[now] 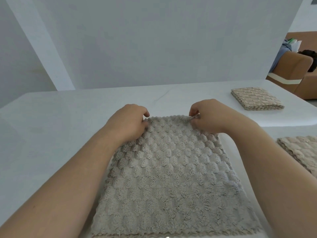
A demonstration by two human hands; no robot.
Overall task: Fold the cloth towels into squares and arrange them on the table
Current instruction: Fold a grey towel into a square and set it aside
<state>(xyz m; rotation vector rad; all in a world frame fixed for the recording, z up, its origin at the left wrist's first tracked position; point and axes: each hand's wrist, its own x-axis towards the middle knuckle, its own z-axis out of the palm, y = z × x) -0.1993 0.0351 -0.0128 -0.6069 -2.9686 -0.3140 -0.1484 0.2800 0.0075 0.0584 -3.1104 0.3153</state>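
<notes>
Nearest you is the front edge of the grey towel (171,177), which lies flat on the white table (60,117) and runs away from you between your forearms. At its far edge your left hand (130,121) is curled over the far-left corner, thumb and forefinger closed on the cloth. Your right hand (207,117) pinches the far-right corner, with a small tuft of the fabric bunched between thumb and fingers. Both hands sit low, at table level, so the far edge is not lifted. I read this as the start of a fold, or the squaring of the far edge, on this one towel. Whether it is a single layer or already doubled I cannot tell. One folded towel (255,98), beige and squared, already sits well apart at the far right of the table, and more beige cloth (301,152) lies at the right edge, cut off by the frame. So the task looks partly done. If it is a fold, your next move calls for lifting both corners together at an even height and bringing them to meet the opposite corners. Keep the side edges lined up — this thick pile will likely bulge at the crease, so press it flat before you let go.
</notes>
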